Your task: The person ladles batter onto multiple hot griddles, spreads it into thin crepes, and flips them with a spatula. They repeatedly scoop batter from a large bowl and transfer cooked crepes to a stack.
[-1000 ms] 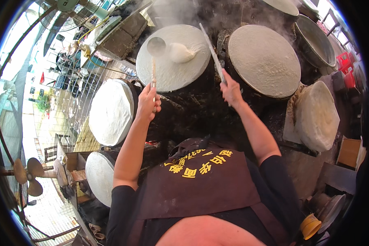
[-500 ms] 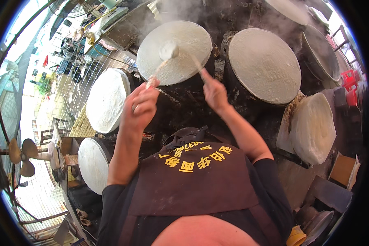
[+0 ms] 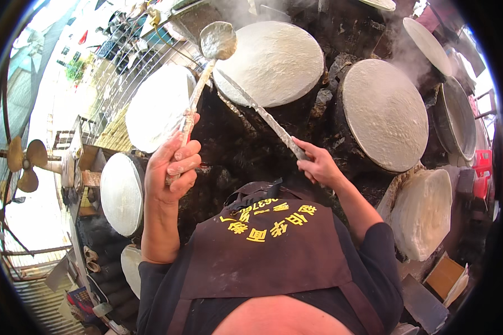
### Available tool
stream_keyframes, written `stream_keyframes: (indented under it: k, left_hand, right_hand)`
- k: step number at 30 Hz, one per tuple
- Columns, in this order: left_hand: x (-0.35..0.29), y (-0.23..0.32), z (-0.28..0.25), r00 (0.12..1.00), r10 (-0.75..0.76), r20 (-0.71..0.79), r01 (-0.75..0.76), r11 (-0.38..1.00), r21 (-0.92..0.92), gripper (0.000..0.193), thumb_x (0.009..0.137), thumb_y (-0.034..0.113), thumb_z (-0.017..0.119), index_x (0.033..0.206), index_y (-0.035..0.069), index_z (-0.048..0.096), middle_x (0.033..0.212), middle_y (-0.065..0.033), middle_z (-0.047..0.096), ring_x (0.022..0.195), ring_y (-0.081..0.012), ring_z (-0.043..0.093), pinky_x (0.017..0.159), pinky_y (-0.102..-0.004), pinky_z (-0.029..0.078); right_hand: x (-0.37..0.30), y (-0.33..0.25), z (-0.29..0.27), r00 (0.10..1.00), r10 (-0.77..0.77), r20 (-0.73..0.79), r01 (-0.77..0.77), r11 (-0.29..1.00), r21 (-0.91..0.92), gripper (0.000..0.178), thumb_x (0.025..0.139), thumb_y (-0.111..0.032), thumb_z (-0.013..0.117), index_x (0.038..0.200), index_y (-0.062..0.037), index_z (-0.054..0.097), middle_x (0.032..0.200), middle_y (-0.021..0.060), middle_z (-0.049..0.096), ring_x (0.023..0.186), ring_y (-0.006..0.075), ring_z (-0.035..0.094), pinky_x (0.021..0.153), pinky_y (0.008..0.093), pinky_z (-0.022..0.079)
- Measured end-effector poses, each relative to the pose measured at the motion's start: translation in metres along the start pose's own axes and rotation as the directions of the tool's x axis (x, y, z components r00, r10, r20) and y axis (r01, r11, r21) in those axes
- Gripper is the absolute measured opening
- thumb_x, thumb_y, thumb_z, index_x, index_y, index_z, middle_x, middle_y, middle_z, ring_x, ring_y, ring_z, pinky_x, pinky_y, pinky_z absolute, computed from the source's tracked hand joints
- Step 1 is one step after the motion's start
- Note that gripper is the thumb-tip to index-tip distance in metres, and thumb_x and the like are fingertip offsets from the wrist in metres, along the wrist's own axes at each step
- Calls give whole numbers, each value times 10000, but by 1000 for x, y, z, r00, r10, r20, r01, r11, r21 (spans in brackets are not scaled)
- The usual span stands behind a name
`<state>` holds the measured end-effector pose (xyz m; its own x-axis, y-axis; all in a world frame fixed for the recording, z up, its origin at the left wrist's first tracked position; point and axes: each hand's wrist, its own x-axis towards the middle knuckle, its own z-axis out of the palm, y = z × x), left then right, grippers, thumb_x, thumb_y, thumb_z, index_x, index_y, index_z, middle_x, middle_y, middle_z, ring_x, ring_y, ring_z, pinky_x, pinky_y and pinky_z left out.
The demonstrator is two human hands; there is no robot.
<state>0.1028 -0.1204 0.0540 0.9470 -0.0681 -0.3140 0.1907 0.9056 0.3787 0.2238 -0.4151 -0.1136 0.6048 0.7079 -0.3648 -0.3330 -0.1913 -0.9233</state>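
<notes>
My left hand [image 3: 174,162] is closed around the handle of a batter-coated ladle [image 3: 218,42]. The ladle's bowl is raised at the left edge of a round griddle covered by a pale batter sheet [image 3: 279,64]. In my right hand [image 3: 318,162] is a long, narrow flat scraper [image 3: 268,118], smeared with batter. Its thin tip lies at the near left rim of that sheet; whether it is under the edge or only against it, I cannot tell. Both forearms reach forward over a dark, soot-covered surface.
More batter-covered rounds stand at the right [image 3: 384,114] and left [image 3: 159,109]. Another pale round [image 3: 122,194] lies nearer on the left. A stack of thin pale sheets [image 3: 422,215] is at the right. Steam rises at the back. A fan [image 3: 27,163] stands far left.
The ladle has gone from the middle of the sheet to beyond its left edge. My right hand has drawn back, and the scraper's tip has shifted to the near left rim. The view has turned.
</notes>
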Motion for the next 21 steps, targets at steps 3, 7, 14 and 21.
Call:
stream_keyframes:
  k: [3, 7, 14, 21]
  left_hand:
    - [-21, -10, -21, 997, 47, -66, -41, 995, 90, 396, 1015, 166, 372, 1404, 101, 335, 724, -10, 374, 507, -38, 355, 303, -175, 319]
    - [-70, -20, -35, 989, 45, -140, -35, 997, 75, 358, 1012, 177, 406, 1368, 146, 380, 703, -3, 369, 487, -37, 341, 293, -167, 303]
    - [-155, -30, -74, 974, 48, -220, -67, 994, -83, 279, 1007, 153, 406, 1286, 164, 417, 717, -18, 394, 502, -38, 363, 294, -172, 293]
    - [-216, -38, -108, 979, 63, -196, -110, 965, -239, 218, 1005, 177, 427, 1220, 144, 441, 721, -7, 391, 514, -32, 363, 312, -166, 306]
  right_hand:
    - [-22, -27, 31, 999, -10, 40, -4, 945, 327, 627, 850, 12, 547, 1433, -158, 392, 727, 38, 527, 475, 52, 442, 384, 216, 367]
    - [-16, -18, 60, 984, -167, -67, 176, 969, 173, 600, 836, 32, 566, 1400, -132, 443, 833, 55, 600, 578, 87, 532, 539, 221, 457]
    - [-48, 9, 88, 921, -388, 10, 341, 795, -502, 544, 780, 60, 596, 1305, -71, 540, 1113, 123, 665, 873, 76, 592, 796, 216, 458]
    - [-37, -9, 149, 823, -528, 207, 556, 679, -480, 518, 764, 42, 630, 1263, -88, 581, 962, 102, 663, 768, 154, 628, 722, 253, 500]
